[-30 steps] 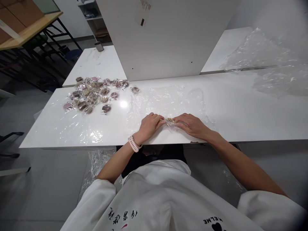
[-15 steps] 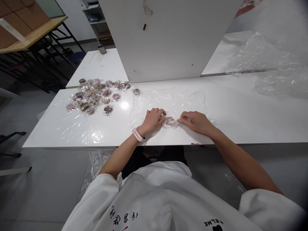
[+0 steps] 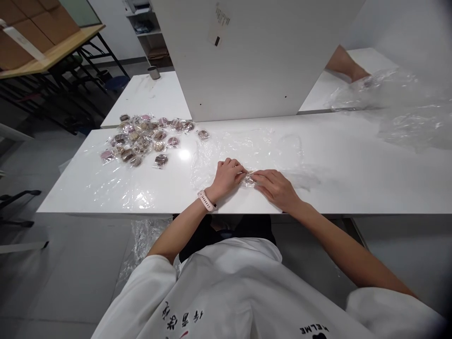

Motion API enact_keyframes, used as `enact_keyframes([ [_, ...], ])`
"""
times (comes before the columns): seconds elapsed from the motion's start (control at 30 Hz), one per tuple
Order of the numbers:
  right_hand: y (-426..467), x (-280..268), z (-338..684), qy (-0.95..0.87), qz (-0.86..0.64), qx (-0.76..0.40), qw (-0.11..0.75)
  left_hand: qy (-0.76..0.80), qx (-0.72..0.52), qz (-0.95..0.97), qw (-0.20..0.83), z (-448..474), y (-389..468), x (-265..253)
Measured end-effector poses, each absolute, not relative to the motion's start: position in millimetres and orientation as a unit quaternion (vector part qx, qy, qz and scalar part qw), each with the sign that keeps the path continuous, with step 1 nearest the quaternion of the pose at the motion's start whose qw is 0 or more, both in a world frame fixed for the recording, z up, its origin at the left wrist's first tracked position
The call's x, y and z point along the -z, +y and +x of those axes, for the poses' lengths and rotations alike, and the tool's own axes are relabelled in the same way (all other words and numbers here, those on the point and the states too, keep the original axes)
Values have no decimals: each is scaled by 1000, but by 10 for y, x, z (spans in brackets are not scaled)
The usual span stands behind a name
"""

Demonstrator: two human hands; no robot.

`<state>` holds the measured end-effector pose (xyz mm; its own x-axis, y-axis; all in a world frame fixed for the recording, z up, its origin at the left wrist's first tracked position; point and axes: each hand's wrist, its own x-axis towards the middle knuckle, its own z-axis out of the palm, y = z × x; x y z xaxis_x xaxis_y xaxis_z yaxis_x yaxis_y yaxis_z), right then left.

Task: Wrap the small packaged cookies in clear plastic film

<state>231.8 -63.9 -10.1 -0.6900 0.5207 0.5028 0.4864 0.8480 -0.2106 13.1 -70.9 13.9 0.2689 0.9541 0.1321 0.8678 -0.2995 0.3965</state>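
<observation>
A small round brownish piece in clear plastic film (image 3: 249, 180) lies at the front of the white table between my hands. My left hand (image 3: 229, 176) is closed at its left side, thumb and fingers pinching the film. From the right, my right hand (image 3: 277, 188) reaches over with its fingers together, gripping the film at the piece's right edge. The fingers partly cover the piece. Under and behind both hands spreads a sheet of clear film (image 3: 243, 141), wrinkled on the tabletop.
Several wrapped round pieces (image 3: 141, 141), brown, pink and cream, are heaped on the table's left. A white upright panel (image 3: 254, 56) rises behind the table. More clear film (image 3: 406, 103) bunches at the right, near another person's arm (image 3: 348, 63). A metal cup (image 3: 153, 72) stands at the back left.
My right hand has moved left onto the film beside the piece, and the fingers of both hands are closer together. Another person's arm has come into view at the upper right.
</observation>
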Motion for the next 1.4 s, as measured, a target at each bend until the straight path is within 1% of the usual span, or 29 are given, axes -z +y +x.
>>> enact_keyframes([
  [0.17, -419, 79, 2289, -903, -335, -79, 256, 533, -170, 827, 65, 60, -849, -122],
  [0.27, -334, 37, 2248, -895, -356, -80, 258, 507, -178, 841, 59, -95, -956, -111],
  [0.33, -254, 1, 2215, -892, -364, -86, 253, 533, -188, 821, 74, -249, -958, -134],
  [0.4, -146, -47, 2174, -889, -384, -123, 218, 583, -183, 783, 115, -423, -890, -196],
  [0.5, 20, -128, 2089, -873, -417, -221, 122, 651, -131, 720, 201, -634, -731, -339],
  [0.53, 58, -150, 2056, -865, -429, -240, 100, 671, -119, 705, 198, -668, -691, -385],
  [0.57, 81, -165, 2025, -860, -441, -238, 93, 690, -121, 694, 165, -677, -666, -424],
  [0.6, 86, -173, 1999, -861, -450, -214, 101, 704, -135, 688, 111, -661, -661, -451],
  [0.67, 47, -162, 1974, -872, -448, -126, 151, 701, -185, 689, 3, -563, -710, -459],
  [0.7, 6, -145, 1979, -878, -435, -82, 185, 679, -208, 704, -17, -493, -757, -437],
  [0.73, -43, -120, 1996, -882, -415, -50, 216, 646, -220, 731, -9, -420, -810, -398],
  [0.8, -152, -60, 2058, -897, -364, -39, 247, 571, -213, 792, 38, -290, -904, -287],
  [0.87, -244, 1, 2134, -915, -315, -70, 242, 526, -197, 825, 67, -214, -941, -163],
  [0.97, -288, 62, 2208, -919, -296, -124, 230, 542, -209, 811, 78, -195, -844, -41],
  [1.13, -78, 9, 2152, -876, -379, -186, 232, 615, -198, 756, 102, -220, -461, -77],
  [1.23, 136, -104, 2076, -833, -437, -255, 222, 663, -182, 717, 114, -229, -239, -140],
  [1.4, 424, -252, 1939, -753, -508, -369, 196, 745, -144, 645, 88, -300, 108, -190],
])
